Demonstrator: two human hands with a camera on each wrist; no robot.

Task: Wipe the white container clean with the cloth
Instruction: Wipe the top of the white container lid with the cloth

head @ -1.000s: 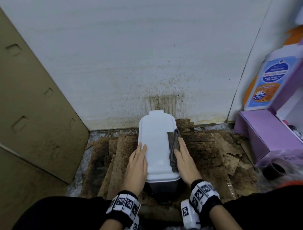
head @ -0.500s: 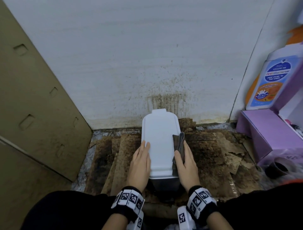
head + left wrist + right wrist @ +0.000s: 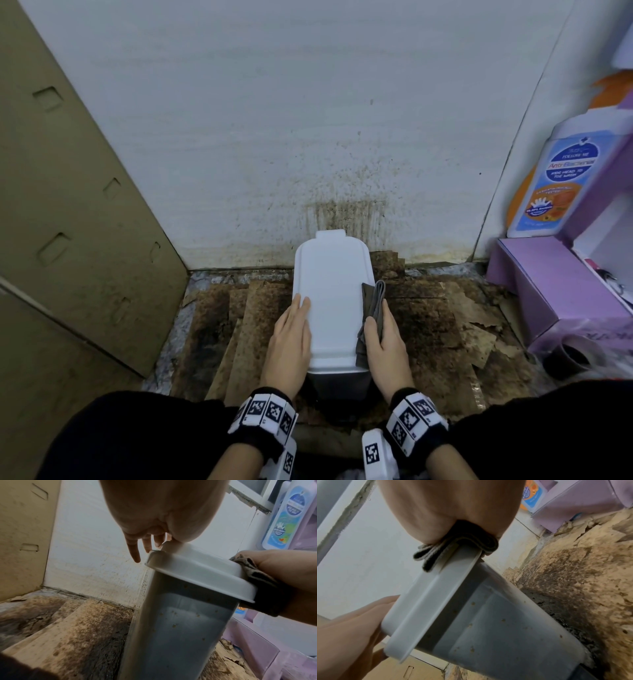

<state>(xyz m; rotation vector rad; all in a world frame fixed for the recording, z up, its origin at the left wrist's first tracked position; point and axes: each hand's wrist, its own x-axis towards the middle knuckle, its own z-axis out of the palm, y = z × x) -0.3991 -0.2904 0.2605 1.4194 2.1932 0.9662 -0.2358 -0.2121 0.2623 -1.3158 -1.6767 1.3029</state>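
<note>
A tall white container (image 3: 331,298) with a closed white lid stands on the stained floor against the wall; brown specks dot its side (image 3: 180,622) (image 3: 488,622). My left hand (image 3: 291,337) rests flat on the lid's left edge, fingers straight (image 3: 135,550). My right hand (image 3: 383,342) presses a folded grey cloth (image 3: 372,301) over the lid's right edge, fingers straight along it. The cloth (image 3: 462,545) wraps the rim under my palm and also shows under my right hand (image 3: 248,566) in the left wrist view.
Stained, peeling cardboard (image 3: 445,325) covers the floor. A cardboard panel (image 3: 68,205) leans at the left. A spattered white wall (image 3: 342,154) is close behind. At the right stand a purple box (image 3: 555,291), a wash bottle (image 3: 568,181) and a dark round object (image 3: 572,356).
My right hand and the cloth have slid slightly toward me along the lid's right edge. The left hand has stayed on the left edge.
</note>
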